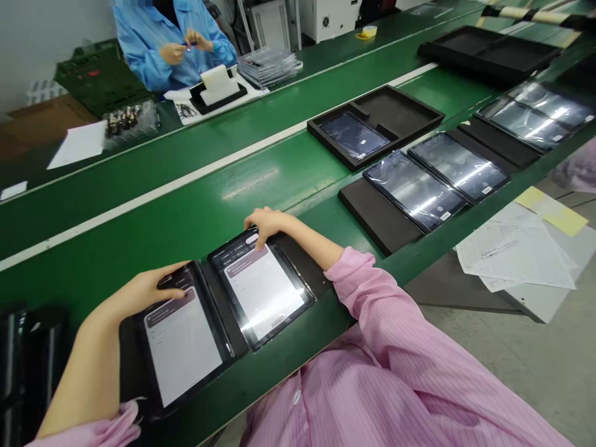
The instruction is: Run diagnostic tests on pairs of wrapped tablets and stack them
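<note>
Two tablets with lit screens lie side by side in front of me on a dark foam tray. My left hand [151, 288] grips the top edge of the left tablet [184, 354], its thumb across the upper screen and its fingers over the far edge. At the top of the right tablet [267, 292], my right hand [266, 225] holds the edge in the same way, thumb on the glass. Both screens show a mostly white page with a grey-purple box near the top. The fingertips behind the edges are hidden.
Along the green bench [186, 205] to the right lie more dark tablets [416, 189] and a black foam tray [405, 112] with one tablet inside. Papers [516, 242] sit at the right. A co-worker in a blue coat [144, 46] handles something small across the bench.
</note>
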{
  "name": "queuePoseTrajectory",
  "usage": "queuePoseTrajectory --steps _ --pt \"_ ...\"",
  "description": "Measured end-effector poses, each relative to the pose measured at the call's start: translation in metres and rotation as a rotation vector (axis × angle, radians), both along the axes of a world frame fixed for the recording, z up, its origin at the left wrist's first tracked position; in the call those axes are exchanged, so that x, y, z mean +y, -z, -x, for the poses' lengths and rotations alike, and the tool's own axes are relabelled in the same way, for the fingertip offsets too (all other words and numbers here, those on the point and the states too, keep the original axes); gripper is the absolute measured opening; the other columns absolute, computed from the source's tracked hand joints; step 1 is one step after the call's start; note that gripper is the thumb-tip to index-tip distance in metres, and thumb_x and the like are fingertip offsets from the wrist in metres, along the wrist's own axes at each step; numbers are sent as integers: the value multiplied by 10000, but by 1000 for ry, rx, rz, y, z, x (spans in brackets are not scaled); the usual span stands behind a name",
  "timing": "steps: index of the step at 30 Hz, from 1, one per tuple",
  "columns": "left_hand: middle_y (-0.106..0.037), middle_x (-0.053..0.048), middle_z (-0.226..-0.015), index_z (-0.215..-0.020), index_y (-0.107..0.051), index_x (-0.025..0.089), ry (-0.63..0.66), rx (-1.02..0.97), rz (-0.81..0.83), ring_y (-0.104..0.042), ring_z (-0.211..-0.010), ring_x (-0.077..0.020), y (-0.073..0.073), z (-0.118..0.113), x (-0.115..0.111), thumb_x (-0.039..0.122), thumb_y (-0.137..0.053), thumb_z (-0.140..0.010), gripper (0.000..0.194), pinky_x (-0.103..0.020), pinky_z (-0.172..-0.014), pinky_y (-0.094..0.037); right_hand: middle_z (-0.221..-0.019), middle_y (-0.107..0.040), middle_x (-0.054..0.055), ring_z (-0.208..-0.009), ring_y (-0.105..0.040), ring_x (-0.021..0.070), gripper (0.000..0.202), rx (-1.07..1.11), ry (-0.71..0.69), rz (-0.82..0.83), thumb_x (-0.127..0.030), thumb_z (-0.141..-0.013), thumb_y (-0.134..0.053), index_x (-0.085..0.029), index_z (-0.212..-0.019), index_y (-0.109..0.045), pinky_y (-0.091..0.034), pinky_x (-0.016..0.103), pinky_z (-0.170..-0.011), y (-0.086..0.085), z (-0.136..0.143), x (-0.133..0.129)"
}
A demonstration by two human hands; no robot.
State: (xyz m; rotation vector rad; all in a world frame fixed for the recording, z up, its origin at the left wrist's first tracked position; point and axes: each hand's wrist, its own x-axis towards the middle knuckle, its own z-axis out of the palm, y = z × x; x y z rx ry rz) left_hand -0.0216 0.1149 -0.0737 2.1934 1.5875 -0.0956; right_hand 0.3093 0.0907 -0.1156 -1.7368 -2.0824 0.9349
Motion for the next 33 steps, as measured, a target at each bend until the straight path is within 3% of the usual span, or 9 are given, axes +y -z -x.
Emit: queuePoseTrajectory --steps 2,4,6,8,10,13,18,25,33 --pt "-831 14 -1038 -1032 -780 295 -113 5 -117 -745 -1128 -307 -2 -2 2 559 -533 -754 456 -431 -1055 -561 -1320 -637 66 -1254 -566 344 457 -52 170 -40 -325 -721 -926 -294 -1126 -717 -477 506 -1043 -1 -6 -1" --pt "-800 -74 -1179 -1209 -741 189 -228 1 -271 -673 -1276 -316 0 -3 -1 435 -326 -896 575 -478 -1147 -488 -1419 -574 116 -1328 -513 354 321 -79 310 -118 -284 -937 -709 -273 -1256 -669 -427 560 -1088 -3 -13 -4" --pt "-737 -132 -1332 -1378 -647 121 -255 -10 -345 -624 -1348 -320 8 -5 -12 402 -291 -949 625 -497 -1190 -443 -1441 -543 170 -1365 -474 368 315 -100 387 -169 -226 -1011 -550 -225 -1315 -633 -388 596 -1109 -3 -19 -14" --pt "-700 -153 -1395 -1414 -629 158 -205 -5 -308 -622 -1344 -368 19 -10 -29 479 -391 -957 607 -600 -1202 -400 -1373 -584 176 -1327 -503 368 280 -100 400 -181 -245 -1004 -563 -212 -1265 -659 -395 599 -1101 1 -19 -34" --pt "-631 -197 -1478 -1406 -634 195 -127 54 -252 -540 -1411 -453 31 -17 -47 551 -448 -951 607 -783 -1184 -272 -1327 -615 164 -1294 -527 373 250 -94 377 -173 -286 -957 -657 -229 -1198 -693 -395 613 -1104 13 -14 -61" --pt "-491 -281 -1580 -1452 -580 173 -33 195 -264 -399 -1506 -497 42 -25 -66 559 -405 -975 638 -891 -1137 -120 -1486 -532 155 -1343 -490 387 274 -52 400 -195 -304 -946 -667 -270 -1217 -696 -405 630 -1101 37 -3 -103" --pt "-534 -334 -1511 -1442 -565 113 49 369 -314 -489 -1436 -496 40 -35 -71 520 -432 -952 651 -843 -1169 -114 -1541 -456 136 -1404 -425 389 251 103 506 -304 -328 -942 -634 -287 -1157 -758 -449 598 -1091 69 1 -131" --pt "-575 -375 -1436 -1407 -551 10 61 519 -259 -516 -1409 -490 27 -54 -76 449 -452 -924 660 -698 -1229 -170 -1531 -417 116 -1429 -343 427 223 186 512 -289 -399 -827 -763 -292 -1015 -816 -386 644 -1134 79 -12 -123" --pt "-723 -293 -1240 -1342 -622 63 54 495 -166 -611 -1308 -442 23 -56 -63 435 -448 -945 571 -698 -1219 -178 -1513 -393 134 -1433 -336 405 411 177 432 -275 -498 -858 -731 -318 -1227 -759 -293 626 -1204 93 -23 -122"
